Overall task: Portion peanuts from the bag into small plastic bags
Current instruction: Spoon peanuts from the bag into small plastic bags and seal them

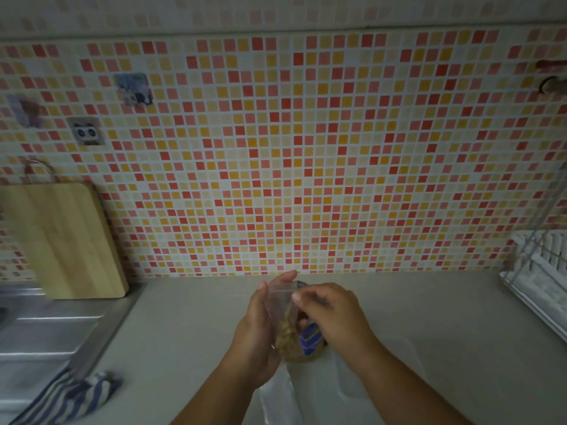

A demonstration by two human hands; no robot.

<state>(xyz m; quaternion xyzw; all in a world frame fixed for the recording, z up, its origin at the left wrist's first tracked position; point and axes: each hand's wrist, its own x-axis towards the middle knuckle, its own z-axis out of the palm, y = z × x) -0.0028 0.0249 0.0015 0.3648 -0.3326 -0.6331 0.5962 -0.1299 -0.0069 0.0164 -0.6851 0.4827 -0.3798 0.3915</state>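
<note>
A small clear plastic bag [283,320] with peanuts in its lower part is held upright above the counter. My left hand [256,335] cups it from the left and behind, fingers up along its side. My right hand [333,314] pinches its top edge with thumb and fingertips. Behind the small bag, partly hidden under my right hand, lies the blue-labelled peanut bag [310,342]. More clear plastic bags [277,397] lie flat on the counter below my hands.
The grey counter [445,317] runs to a tiled wall. A wooden cutting board [66,240] leans at the left above a steel sink [46,329]. A striped cloth [72,397] lies at the sink's edge. A white dish rack [540,271] stands at the right.
</note>
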